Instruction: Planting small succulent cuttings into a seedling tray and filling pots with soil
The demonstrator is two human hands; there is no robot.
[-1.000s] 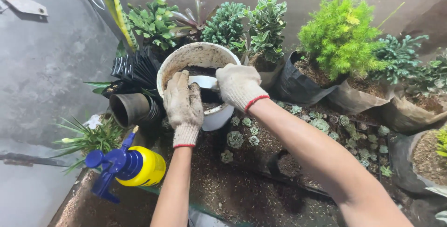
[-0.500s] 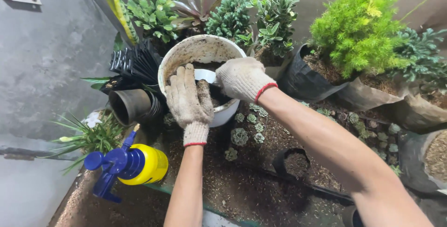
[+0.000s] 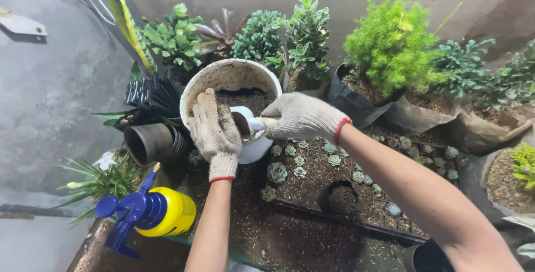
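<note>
Soil tray (image 3: pixel 312 194): a black tray is laid at the centre, filled with dark mix and small green succulents (image 3: pixel 290 163); an empty black pot (image 3: pixel 341 198) is sunk in it.
Plants: a bright green bush (image 3: pixel 390 43) in a black bag is set right of the bucket.
Bucket (image 3: pixel 223 79): white and soil-stained, tilted toward the person and partly filled with soil.
Sprayer (image 3: pixel 146 215): a yellow bottle with a blue trigger head is laid lower left; no label can be made out.
Left hand (image 3: pixel 214 132): gloved, laid flat on the bucket's rim, fingers relaxed.
Right hand (image 3: pixel 301 117): gloved, closed round the handle of a white scoop (image 3: pixel 245 122) at the bucket's mouth.
</note>
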